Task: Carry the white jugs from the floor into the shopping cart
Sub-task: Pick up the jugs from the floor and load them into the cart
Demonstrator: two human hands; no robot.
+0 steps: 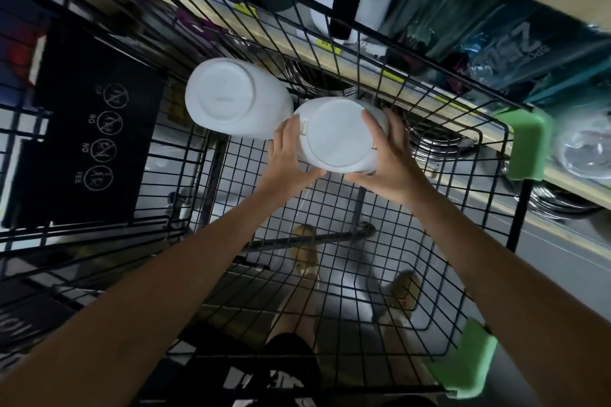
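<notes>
Two white jugs show their round bottoms to me inside the black wire shopping cart. One white jug lies at the far left of the basket, untouched. The second white jug sits just right of it and touches it. My left hand grips its left side, fingers up along the wall and thumb under the bottom rim. My right hand grips its right side, fingers curled over the edge. Both forearms reach down into the basket.
The cart's black child-seat flap with warning icons stands at the left. Green foam bumpers pad the right corners. A store shelf with goods runs along the far side. My feet show through the wire floor.
</notes>
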